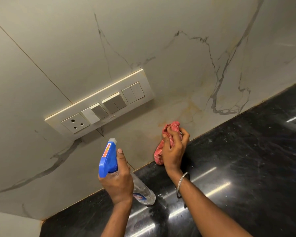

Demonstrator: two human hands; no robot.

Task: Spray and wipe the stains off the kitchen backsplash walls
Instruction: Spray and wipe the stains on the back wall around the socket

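My left hand (117,181) fully wrapped round clear spray bottle (143,192), blue trigger head, over glossy black counter (237,159). Right hand (175,146) fisted on crumpled red cloth (162,147) against veined marble backsplash (161,57); yellowish stains (191,108) just above, switch panel (101,103) left

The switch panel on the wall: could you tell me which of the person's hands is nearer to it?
Left. The left hand, holding the spray bottle, sits just below the switch panel; the right hand, gripping the red cloth, is further right, near the countertop.
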